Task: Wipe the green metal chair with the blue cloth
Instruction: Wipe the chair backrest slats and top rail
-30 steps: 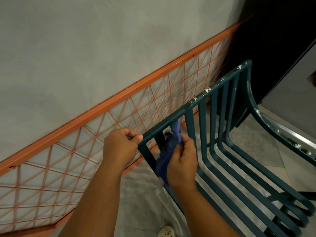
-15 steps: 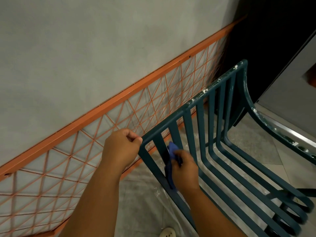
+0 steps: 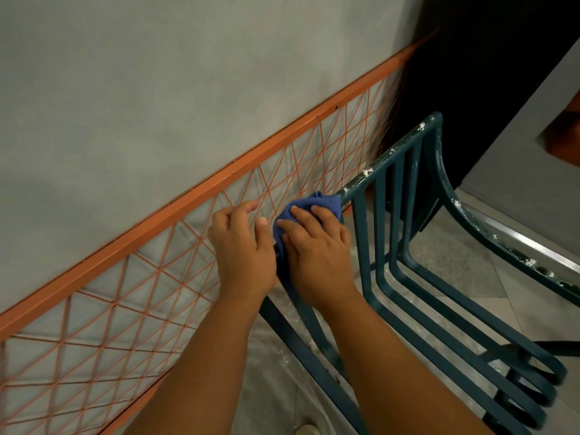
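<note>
Dim, even indoor light, warm and slightly green in cast, with no visible lamp. Soft and diffuse on the grey wall (image 3: pixel 157 89), faint mottling only, no hard shadows. Deep black at the upper right in the doorway gap (image 3: pixel 486 73), no detail recoverable there. Dull sheen along the slats of the green metal chair (image 3: pixel 408 277), and a brighter strip of glare on the metal edge (image 3: pixel 514 243) at the right. Mild glare off the plastic sheet on the floor (image 3: pixel 270 387). Slight motion blur on the orange mesh (image 3: pixel 381 127) near its far end. Wide-angle bowing of straight lines toward the frame edges. Hands (image 3: pixel 244 249) sharp enough, knuckles and nails distinct; blue cloth (image 3: pixel 317 205) soft-edged.
</note>
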Available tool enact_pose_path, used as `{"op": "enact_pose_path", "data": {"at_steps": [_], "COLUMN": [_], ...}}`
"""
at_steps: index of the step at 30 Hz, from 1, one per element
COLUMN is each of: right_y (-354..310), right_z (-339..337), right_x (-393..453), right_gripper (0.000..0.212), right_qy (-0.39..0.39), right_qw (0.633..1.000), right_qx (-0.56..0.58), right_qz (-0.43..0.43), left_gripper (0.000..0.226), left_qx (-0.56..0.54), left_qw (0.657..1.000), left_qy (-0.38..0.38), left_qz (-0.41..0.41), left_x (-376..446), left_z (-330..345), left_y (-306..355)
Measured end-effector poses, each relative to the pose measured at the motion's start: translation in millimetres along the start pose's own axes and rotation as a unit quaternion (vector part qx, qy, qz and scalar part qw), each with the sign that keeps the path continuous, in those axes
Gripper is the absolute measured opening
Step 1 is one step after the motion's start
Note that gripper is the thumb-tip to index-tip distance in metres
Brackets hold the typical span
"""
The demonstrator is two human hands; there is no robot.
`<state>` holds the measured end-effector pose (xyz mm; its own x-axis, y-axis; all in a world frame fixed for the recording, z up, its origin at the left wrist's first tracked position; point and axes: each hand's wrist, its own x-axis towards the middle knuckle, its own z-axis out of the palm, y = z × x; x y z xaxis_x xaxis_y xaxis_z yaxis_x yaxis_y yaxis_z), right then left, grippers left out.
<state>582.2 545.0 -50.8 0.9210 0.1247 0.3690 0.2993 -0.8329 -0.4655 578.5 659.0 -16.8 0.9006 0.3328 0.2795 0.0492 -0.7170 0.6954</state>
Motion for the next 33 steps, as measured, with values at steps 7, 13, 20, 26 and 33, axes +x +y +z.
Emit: {"op": "enact_pose_path", "data": {"at_steps": [7, 13, 20, 26, 33], "right_y": [12, 16, -1, -7, -46], "right_z": [6, -9, -19, -18, -4], "right_x": [-15, 30, 38, 71, 88], "right_gripper": [0.038, 0.029, 0.030, 0.035, 0.024], "right_qy": [-0.047, -0.077, -0.190, -0.298, -0.466], "right_qw": [0.986, 0.996, 0.964, 0.926, 0.852], "right_qx": [0.065, -0.036, -0.054, -0.213, -0.225], "right_qz": [-0.146, -0.041, -0.177, -0.092, -0.084], "left_gripper": [0.025, 0.028, 0.035, 0.059, 0.071], "left_qx": [0.079, 0.088, 0.006, -0.124, -0.190], "left_qw": [0.997, 0.996, 0.995, 0.985, 0.971], "left_qy": [0.019, 0.019, 0.040, 0.057, 0.099], "left_qz": [0.005, -0.021, -0.093, -0.103, -0.104], "left_x": [0, 1, 6, 7, 6], "left_z": [10, 11, 13, 11, 11], "left_y": [-2, -2, -5, -11, -9]}}
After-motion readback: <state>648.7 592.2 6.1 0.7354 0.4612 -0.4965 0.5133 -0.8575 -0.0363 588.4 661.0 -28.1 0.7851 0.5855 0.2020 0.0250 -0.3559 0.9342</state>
